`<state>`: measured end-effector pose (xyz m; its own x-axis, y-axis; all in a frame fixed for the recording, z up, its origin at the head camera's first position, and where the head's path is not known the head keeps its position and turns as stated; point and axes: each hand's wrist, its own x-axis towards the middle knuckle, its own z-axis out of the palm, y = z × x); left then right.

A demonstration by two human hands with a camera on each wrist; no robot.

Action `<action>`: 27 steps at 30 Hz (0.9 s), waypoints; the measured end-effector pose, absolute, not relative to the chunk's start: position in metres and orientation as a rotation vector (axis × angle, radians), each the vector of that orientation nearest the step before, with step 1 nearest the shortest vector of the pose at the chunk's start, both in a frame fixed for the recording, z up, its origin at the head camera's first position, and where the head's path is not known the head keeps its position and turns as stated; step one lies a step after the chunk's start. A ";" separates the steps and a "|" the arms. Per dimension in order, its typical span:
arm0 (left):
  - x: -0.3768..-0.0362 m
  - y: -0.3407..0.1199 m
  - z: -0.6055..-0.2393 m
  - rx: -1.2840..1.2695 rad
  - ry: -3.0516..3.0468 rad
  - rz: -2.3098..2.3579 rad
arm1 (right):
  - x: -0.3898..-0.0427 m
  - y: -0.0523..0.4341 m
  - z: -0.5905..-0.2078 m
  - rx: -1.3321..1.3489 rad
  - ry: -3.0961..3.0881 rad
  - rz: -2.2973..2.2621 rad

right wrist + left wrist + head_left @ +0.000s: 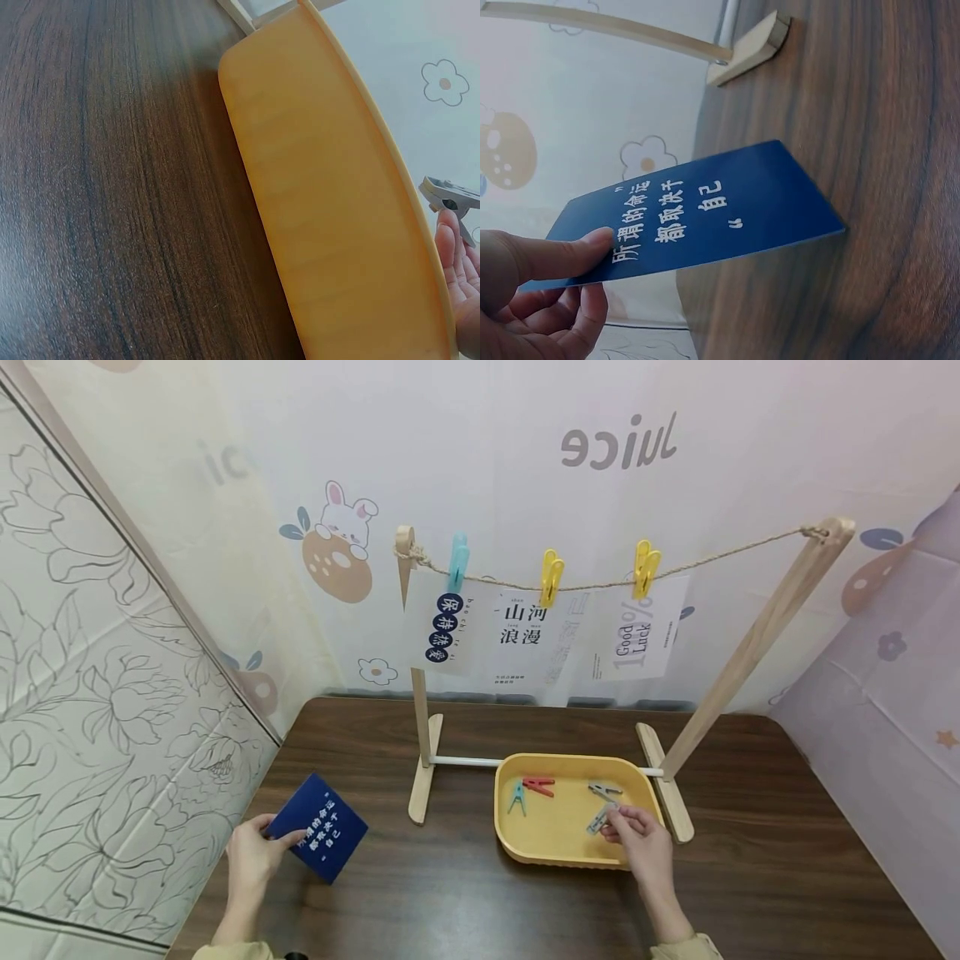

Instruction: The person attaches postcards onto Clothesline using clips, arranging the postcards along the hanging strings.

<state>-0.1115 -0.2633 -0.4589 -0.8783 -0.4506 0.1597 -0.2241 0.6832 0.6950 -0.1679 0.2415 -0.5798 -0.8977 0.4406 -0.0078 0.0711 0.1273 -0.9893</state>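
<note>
My left hand (pixel 272 838) pinches the near left corner of a dark blue card (pixel 321 828) with white characters and lifts it off the brown table (pixel 465 893). The left wrist view shows the thumb on top of the blue card (pixel 705 217) and the left hand (pixel 570 262) with its fingers beneath. My right hand (pixel 613 828) reaches into the yellow tray (pixel 558 852) and pinches a grey clothespin (pixel 602 817). The same grey clothespin (pixel 450 199) shows above the fingers (pixel 459 262) at the edge of the right wrist view, beyond the yellow tray (pixel 330 202).
The tray also holds a second grey clothespin (pixel 604 791), a red one (pixel 538 786) and a small blue one (pixel 516 797). Behind it stands a wooden rack (pixel 757 643) with a twine line (pixel 600 583) carrying three clipped cards. Walls close in on the left and at the back.
</note>
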 end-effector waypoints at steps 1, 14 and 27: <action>-0.111 -0.262 -0.458 0.526 -2.569 -1.004 | -0.168 0.241 -0.580 -0.501 -2.113 1.845; -0.108 -0.241 -0.444 0.508 -2.459 -1.076 | -0.167 0.243 -0.579 -0.474 -2.038 1.905; -0.106 -0.211 -0.423 0.430 -2.444 -1.148 | -0.170 0.256 -0.581 -0.412 -2.018 1.940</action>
